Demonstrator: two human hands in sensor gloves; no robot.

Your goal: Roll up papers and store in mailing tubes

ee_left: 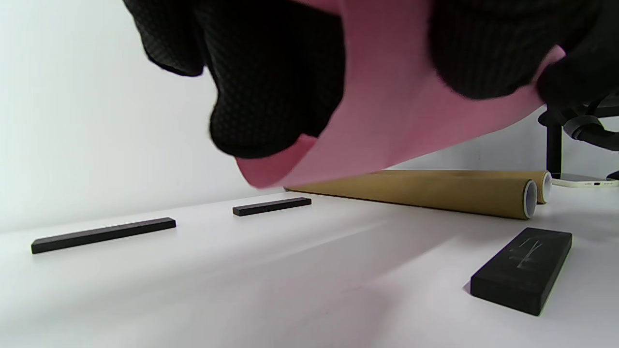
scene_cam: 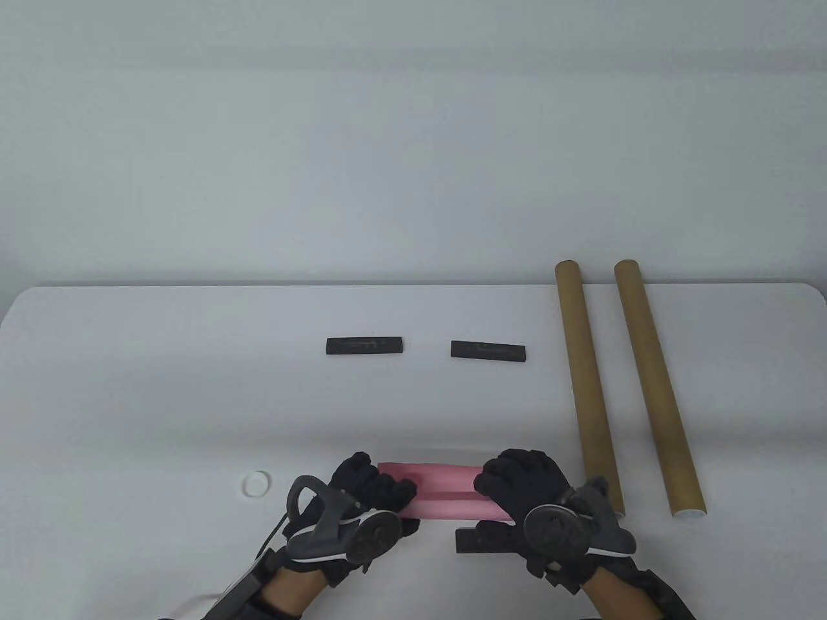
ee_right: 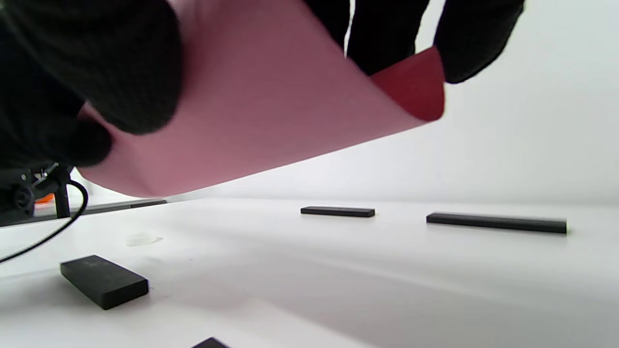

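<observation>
Pink paper [scene_cam: 446, 494], rolled into a loose tube, sits at the bottom middle of the table view, held up off the worktop [scene_cam: 194, 400] w/ both hands. Left hand [scene_cam: 362, 500] curls round the roll's left end. Right hand [scene_cam: 526, 484] curls round its right end. In the wrist views the paper hangs from the top of the frame, clear of the worktop, w/ black fingers [ee_left: 271, 96] wrapped on it.

2 brown tubes [scene_cam: 588, 387] lie side by side at the right of the table view, running from the far edge toward the near side. The left tube's near end is just beside the right hand.

2 flat black bars [scene_cam: 364, 345] lie in a row at the middle of the frame, well apart from the hands. 1 more black bar [scene_cam: 481, 539] lies just under the right hand. A small white ring [scene_cam: 255, 483] lies left of the left hand.
</observation>
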